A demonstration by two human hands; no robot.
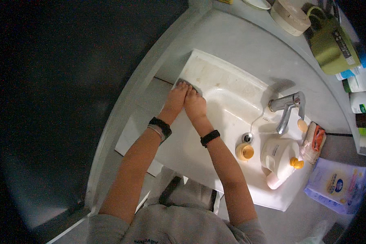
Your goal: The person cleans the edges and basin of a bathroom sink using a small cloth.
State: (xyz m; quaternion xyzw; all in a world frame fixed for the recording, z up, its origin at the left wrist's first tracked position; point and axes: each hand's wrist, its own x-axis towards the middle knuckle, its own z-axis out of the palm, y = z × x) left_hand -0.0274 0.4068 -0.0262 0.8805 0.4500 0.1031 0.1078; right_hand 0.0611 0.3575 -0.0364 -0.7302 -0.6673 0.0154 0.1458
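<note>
My left hand (175, 99) and my right hand (194, 105) are side by side at the far left corner of a white washbasin (207, 67). Their closed fingers press on a small dark grey pad (197, 90), mostly covered by them; whether it is a cloth or a sponge I cannot tell. The pad lies against the basin's ledge, where brownish marks show. Each wrist wears a dark band.
Right of my hands stand a chrome tap (286, 105), a drain (247, 138), an orange-yellow cap or cup (245, 151) and a white bottle with a yellow top (276, 152). A purple packet (335, 185) lies beyond the basin. A shelf holds a green watering can (333, 46).
</note>
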